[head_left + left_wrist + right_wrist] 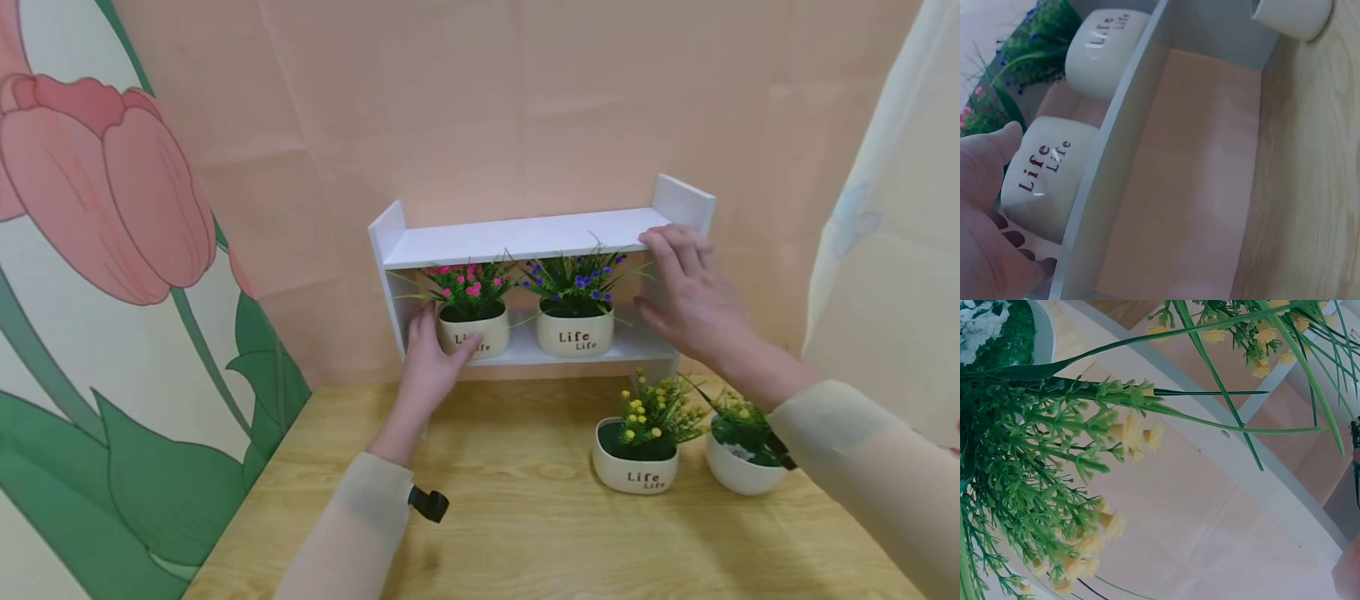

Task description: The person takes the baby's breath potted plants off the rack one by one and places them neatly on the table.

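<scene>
A white two-tier shelf [517, 237] stands against the wall. On its lower board, at the left, sits a cream "Life" pot with pink flowers [491, 335]. My left hand [429, 367] holds this pot, thumb across its front and fingers at its left side; the left wrist view shows the thumb by the pot's [1054, 172] rim. To the right is a matching pot with blue-purple flowers [576, 333]. My right hand [697, 292] grips the shelf's right end, fingers over the upper board and thumb lower down. The right wrist view catches only a bit of this hand.
On the wooden table [495, 517], right of centre, stands a cream pot with yellow flowers [637, 471]. Another yellow-flowered pot [742, 471] is beside it, partly behind my right forearm. A tulip-printed panel [112, 333] borders the left, and a pale curtain [885, 250] hangs at the right.
</scene>
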`<move>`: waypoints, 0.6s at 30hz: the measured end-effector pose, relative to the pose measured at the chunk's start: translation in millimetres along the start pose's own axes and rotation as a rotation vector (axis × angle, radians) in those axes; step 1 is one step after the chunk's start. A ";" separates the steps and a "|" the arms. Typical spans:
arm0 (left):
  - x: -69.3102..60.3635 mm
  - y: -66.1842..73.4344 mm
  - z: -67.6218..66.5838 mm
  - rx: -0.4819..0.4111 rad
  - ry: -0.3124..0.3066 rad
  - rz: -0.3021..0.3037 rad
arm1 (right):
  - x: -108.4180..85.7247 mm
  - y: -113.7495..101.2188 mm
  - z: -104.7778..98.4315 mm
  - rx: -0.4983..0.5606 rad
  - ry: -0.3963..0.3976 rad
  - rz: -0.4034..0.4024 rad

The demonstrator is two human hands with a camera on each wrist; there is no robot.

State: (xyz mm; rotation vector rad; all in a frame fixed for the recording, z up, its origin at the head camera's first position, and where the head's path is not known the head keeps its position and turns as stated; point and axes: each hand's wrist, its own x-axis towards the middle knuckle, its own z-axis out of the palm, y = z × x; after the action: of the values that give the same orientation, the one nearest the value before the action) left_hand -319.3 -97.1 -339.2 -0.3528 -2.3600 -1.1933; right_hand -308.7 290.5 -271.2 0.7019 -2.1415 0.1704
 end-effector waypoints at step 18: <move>24.3 -3.1 3.9 -0.059 -0.081 -0.070 | -0.5 -0.9 2.4 -0.017 0.010 -0.003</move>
State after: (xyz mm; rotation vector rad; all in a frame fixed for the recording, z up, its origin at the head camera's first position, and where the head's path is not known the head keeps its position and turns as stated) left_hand -342.6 -95.4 -330.8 -0.3472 -2.4280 -1.3058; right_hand -309.6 289.1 -273.2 0.6935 -2.1294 0.1541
